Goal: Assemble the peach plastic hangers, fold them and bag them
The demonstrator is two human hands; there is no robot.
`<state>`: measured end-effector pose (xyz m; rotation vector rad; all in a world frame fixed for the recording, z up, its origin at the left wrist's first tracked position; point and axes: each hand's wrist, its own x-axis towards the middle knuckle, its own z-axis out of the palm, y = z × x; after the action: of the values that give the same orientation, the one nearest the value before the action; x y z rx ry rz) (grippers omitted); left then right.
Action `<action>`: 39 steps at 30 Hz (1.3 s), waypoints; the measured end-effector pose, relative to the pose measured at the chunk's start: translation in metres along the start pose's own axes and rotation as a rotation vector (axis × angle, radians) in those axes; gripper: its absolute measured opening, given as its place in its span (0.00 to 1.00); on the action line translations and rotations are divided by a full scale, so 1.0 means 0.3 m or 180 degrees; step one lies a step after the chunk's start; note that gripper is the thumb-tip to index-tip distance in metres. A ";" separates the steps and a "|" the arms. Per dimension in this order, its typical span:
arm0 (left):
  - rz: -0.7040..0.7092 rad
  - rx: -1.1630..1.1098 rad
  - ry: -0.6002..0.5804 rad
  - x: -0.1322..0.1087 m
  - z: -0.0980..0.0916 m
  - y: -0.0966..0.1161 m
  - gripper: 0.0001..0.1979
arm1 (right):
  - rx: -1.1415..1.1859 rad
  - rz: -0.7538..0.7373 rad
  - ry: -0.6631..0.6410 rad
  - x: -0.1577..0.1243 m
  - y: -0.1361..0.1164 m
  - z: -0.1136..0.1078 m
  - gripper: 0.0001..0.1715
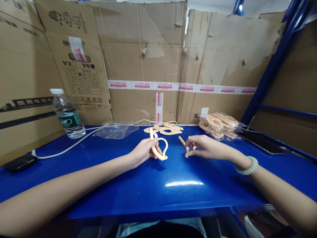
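My left hand (146,152) is closed around a beige plastic folding hanger (156,150), held above the blue table with its curved hook loop facing right. My right hand (205,147) reaches in from the right, thumb and fingers bent around a second beige hanger part (183,145). That part is a slim arm with a rounded lower end, slanting at the fingertips. A small pale bit (194,146) shows between the thumb and fingers; its shape is unclear. Behind both hands lies a loose pile of beige hangers (170,128).
Bagged hangers (220,125) sit at the back right, beside a dark phone-like slab (262,142). At the left are a water bottle (70,124), a crumpled clear bag (115,130), a white cable (61,154) and a black object (21,163). Cardboard walls (143,59) enclose the blue table (138,191).
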<state>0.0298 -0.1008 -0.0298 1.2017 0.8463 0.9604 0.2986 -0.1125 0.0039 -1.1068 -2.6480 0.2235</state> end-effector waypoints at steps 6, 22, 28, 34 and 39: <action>0.0081 0.0045 -0.0206 -0.004 -0.004 0.004 0.07 | -0.0274 0.0130 0.0144 0.023 0.027 0.056 0.10; 0.1030 0.1085 -0.0367 -0.018 -0.022 -0.032 0.20 | 0.0035 -0.0678 0.1029 0.004 -0.121 0.102 0.33; 0.1272 0.1309 -0.0164 -0.043 -0.011 -0.030 0.15 | 0.0903 -0.0589 0.1030 0.000 -0.154 0.097 0.31; 0.1665 0.1684 0.0056 -0.058 -0.003 -0.030 0.11 | 0.2470 -0.0386 0.0787 0.003 -0.161 0.096 0.24; 0.1966 0.2069 0.0509 -0.048 -0.009 -0.026 0.09 | 0.2752 0.0045 0.1361 0.014 -0.145 0.098 0.17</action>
<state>0.0231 -0.1140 -0.0376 2.0417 0.9711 1.3386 0.2575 -0.1410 -0.0129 -0.7509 -1.8358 0.9099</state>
